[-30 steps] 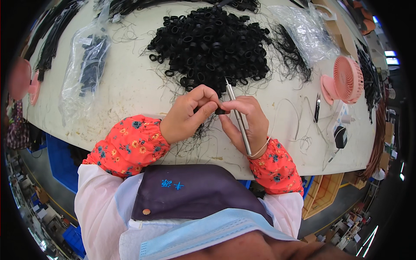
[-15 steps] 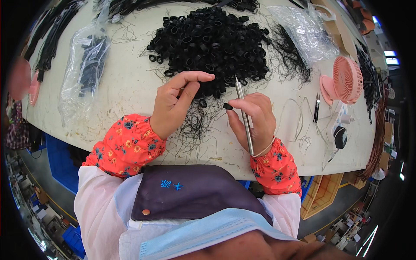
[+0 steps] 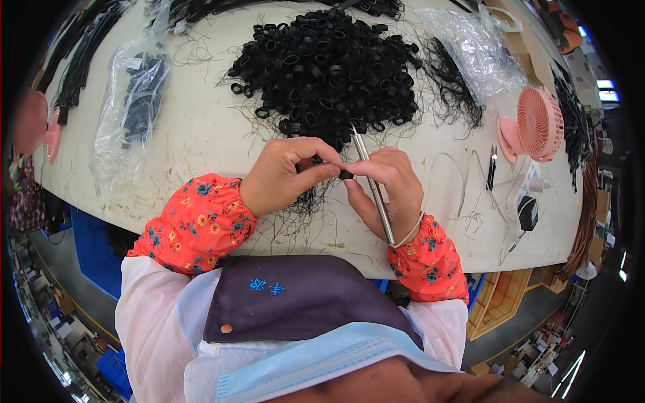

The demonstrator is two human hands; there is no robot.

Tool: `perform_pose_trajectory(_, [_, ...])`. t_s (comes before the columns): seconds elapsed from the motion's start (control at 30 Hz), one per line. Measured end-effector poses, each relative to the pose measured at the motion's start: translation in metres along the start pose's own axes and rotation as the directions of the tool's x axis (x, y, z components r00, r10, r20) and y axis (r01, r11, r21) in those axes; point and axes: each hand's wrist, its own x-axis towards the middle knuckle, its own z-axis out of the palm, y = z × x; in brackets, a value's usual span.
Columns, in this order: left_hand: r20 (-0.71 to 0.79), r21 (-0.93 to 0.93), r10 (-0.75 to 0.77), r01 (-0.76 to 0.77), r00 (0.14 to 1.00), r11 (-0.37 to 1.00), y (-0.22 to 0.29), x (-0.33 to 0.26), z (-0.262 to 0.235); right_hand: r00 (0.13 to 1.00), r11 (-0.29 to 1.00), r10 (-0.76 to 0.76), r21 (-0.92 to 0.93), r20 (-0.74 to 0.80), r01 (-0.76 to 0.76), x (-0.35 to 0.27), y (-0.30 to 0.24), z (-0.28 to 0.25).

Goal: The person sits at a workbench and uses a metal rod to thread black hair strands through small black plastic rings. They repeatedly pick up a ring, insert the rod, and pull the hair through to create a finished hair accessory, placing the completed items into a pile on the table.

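Observation:
A small black loop (image 3: pixel 346 174) sits between my two hands, pinched from both sides. My left hand (image 3: pixel 289 173) grips its left edge with thumb and forefinger. With thumb and forefinger my right hand (image 3: pixel 392 183) pinches the right edge. A slim silver pen-like tool (image 3: pixel 373 185) with a thin pointed tip also lies across the right hand, tip away from me. Just beyond the hands rises a big heap of black loops (image 3: pixel 329 70). Loose black thread ends (image 3: pixel 302 211) lie on the table under and near the left hand.
On the white table (image 3: pixel 201 134) a clear bag of black pieces (image 3: pixel 138 101) lies at left. A pink fan (image 3: pixel 537 124) stands at right, near black thread snips (image 3: pixel 492 168) and a black plug (image 3: pixel 527 213). Another clear plastic bag (image 3: pixel 474 54) and a thread bundle (image 3: pixel 447 87) lie far right.
My left hand has moved right and closed on the black loop that the right hand was holding alone. The right hand has shifted slightly left with the tool.

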Motion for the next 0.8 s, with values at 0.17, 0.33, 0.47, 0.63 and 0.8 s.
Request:
perform_pose_trajectory(0.17, [-0.001,-0.328,0.012,-0.012,1.000,0.945,-0.011,-0.001,0.010,1.000,1.000,0.003,-0.011,0.008,-0.003,0.001,-0.004,0.003])
perform_pose_trajectory(0.33, [0.060,-0.238,-0.073,0.085,0.996,0.968,-0.003,-0.003,0.003,0.999,0.999,0.046,0.025,0.027,-0.046,-0.003,-0.002,0.004])
perform_pose_trajectory(0.47, [-0.009,-0.146,-0.017,0.015,1.000,0.989,-0.006,-0.004,0.004,0.925,0.847,0.374,0.379,0.073,-0.372,-0.001,-0.014,-0.004])
perform_pose_trajectory(0.63, [-0.008,-0.045,-0.026,0.026,1.000,0.999,-0.003,-0.005,0.002,0.844,0.563,0.504,0.670,0.186,-0.484,-0.003,-0.005,-0.018])
perform_pose_trajectory(0.8, [-0.013,0.013,-0.008,0.008,1.000,1.000,-0.002,-0.006,0.003,0.846,0.518,0.479,0.703,0.235,-0.488,-0.004,-0.005,-0.017])
